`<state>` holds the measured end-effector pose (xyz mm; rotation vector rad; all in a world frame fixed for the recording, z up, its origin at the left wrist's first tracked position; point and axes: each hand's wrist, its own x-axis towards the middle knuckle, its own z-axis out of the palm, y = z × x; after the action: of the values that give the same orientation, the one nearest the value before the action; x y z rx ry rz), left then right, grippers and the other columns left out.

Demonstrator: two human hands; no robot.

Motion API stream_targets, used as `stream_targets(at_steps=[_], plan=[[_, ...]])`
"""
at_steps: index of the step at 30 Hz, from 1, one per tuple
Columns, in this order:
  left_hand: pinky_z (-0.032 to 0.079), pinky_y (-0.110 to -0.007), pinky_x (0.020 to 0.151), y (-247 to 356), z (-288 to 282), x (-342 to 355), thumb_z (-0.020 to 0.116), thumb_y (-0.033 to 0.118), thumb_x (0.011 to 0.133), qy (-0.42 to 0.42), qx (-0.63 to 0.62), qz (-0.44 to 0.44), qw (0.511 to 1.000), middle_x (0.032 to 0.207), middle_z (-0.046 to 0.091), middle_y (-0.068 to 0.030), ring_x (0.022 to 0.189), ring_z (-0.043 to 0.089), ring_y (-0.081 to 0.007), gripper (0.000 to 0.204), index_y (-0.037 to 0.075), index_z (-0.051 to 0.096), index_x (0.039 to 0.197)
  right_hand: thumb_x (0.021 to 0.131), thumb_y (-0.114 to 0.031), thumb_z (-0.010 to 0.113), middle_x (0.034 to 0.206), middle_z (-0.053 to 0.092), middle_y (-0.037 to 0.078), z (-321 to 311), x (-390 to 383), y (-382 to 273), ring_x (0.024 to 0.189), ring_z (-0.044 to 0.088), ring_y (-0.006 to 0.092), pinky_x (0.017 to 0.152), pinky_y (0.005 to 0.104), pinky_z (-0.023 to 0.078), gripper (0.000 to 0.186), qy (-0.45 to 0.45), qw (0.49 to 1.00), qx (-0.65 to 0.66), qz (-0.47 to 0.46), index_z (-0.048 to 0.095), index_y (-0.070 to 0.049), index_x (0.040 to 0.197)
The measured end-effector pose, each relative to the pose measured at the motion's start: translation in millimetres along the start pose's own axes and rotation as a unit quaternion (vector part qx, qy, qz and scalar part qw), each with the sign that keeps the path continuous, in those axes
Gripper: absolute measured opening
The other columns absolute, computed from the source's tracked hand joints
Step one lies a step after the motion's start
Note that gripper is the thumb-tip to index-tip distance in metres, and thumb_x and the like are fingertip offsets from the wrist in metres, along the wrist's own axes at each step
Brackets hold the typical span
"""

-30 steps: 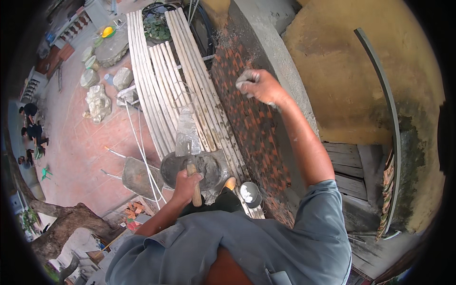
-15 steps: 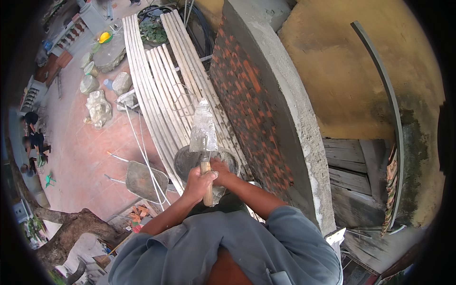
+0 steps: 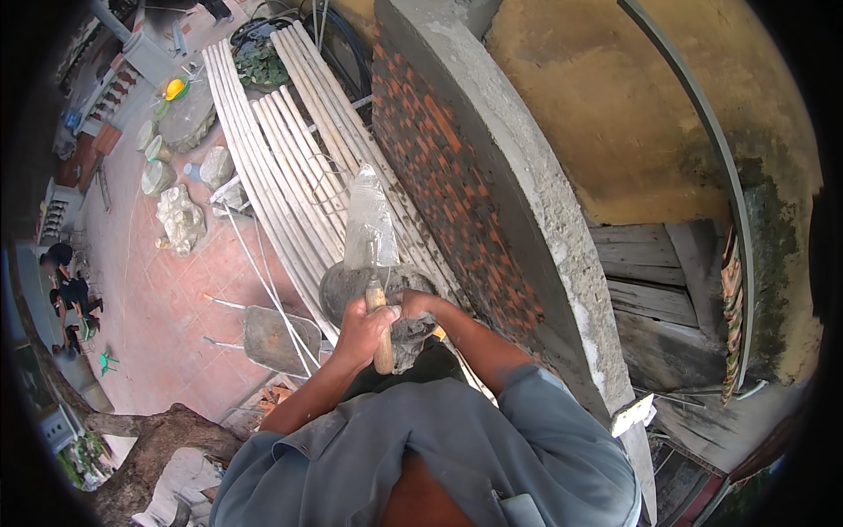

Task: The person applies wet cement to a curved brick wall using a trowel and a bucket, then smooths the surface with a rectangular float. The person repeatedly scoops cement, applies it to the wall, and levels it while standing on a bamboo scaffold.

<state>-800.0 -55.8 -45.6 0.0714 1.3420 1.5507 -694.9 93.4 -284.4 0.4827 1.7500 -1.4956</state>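
My left hand point(image 3: 363, 329) is closed on the wooden handle of a trowel point(image 3: 370, 220), whose flat, mortar-smeared blade points away from me over a dark mortar tub point(image 3: 338, 292). My right hand point(image 3: 414, 304) is down at the tub, just right of the handle, with its fingers hidden. Beside them, long pale poles point(image 3: 241, 158) lie side by side. Along the right runs a wall with red brick chips and grey mortar point(image 3: 448, 193) under a rough concrete edge point(image 3: 562, 263).
A wheelbarrow point(image 3: 272, 338) stands at lower left on pink paving. Beyond are carved stones point(image 3: 180, 215), a stone table with a yellow helmet point(image 3: 176, 89), and several people point(image 3: 72, 294). A tree trunk point(image 3: 176, 430) is at lower left, a yellow plastered wall point(image 3: 615, 114) at right.
My right hand has come down from in front of the brick-flecked wall to the tub beside the trowel handle. My left hand still grips the trowel. The view has shifted slightly.
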Motion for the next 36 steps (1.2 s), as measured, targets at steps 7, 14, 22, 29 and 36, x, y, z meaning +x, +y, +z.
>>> stream_targets(at_steps=[7,14,22,29,36], plan=[[0.047,-0.028,0.072,-29.8,-15.2,1.9,0.068,0.007,0.091,0.054,0.024,-0.025,0.998,0.087,0.063,0.0010,0.078,0.058,-0.0083,0.009,0.001,0.068,0.098,0.088,0.006,0.072,0.104,0.075,0.007,-223.3,-179.8,-149.8,0.093,0.070,0.0176,0.088,0.0319,0.057,0.029,0.292,0.908,0.246,-0.175,0.070,0.000,0.116],[0.049,-0.029,0.076,-41.2,-23.9,-0.8,0.066,0.003,0.092,0.076,0.015,-0.020,0.997,0.092,0.066,0.0006,0.082,0.060,-0.0087,0.013,0.000,0.069,0.103,0.088,-0.007,0.073,0.103,0.076,0.013,-389.0,-252.6,-198.0,0.089,0.071,0.0222,0.079,0.0386,0.056,0.033,0.571,0.821,-0.027,-0.023,0.071,0.005,0.119],[0.045,-0.027,0.065,-45.1,-35.1,-1.0,0.069,0.007,0.089,0.106,0.023,-0.017,0.994,0.080,0.061,0.0030,0.071,0.055,-0.0068,0.005,0.005,0.066,0.092,0.072,-0.013,0.072,0.095,0.078,0.015,-371.1,-318.4,-54.3,0.087,0.074,0.0247,0.079,0.0397,0.058,0.037,0.471,0.828,-0.229,0.202,0.078,-0.002,0.106],[0.046,-0.028,0.068,-45.8,-47.5,0.0,0.068,0.004,0.090,0.116,0.046,-0.023,0.992,0.084,0.063,0.0020,0.074,0.056,-0.0072,0.005,0.002,0.068,0.094,0.075,-0.011,0.073,0.090,0.077,0.012,-322.0,-344.1,-64.9,0.080,0.071,0.0196,0.075,0.0378,0.058,0.033,0.332,0.900,-0.233,0.161,0.079,-0.005,0.106],[0.045,-0.027,0.068,-50.5,-52.7,-6.3,0.068,0.006,0.089,0.134,0.043,-0.044,0.989,0.083,0.062,0.0021,0.074,0.056,-0.0073,0.006,0.002,0.067,0.094,0.080,-0.004,0.066,0.091,0.077,0.008,-395.2,-228.3,-163.0,0.079,0.071,0.0193,0.072,0.0358,0.059,0.030,0.437,0.882,-0.176,0.022,0.079,-0.009,0.107]])
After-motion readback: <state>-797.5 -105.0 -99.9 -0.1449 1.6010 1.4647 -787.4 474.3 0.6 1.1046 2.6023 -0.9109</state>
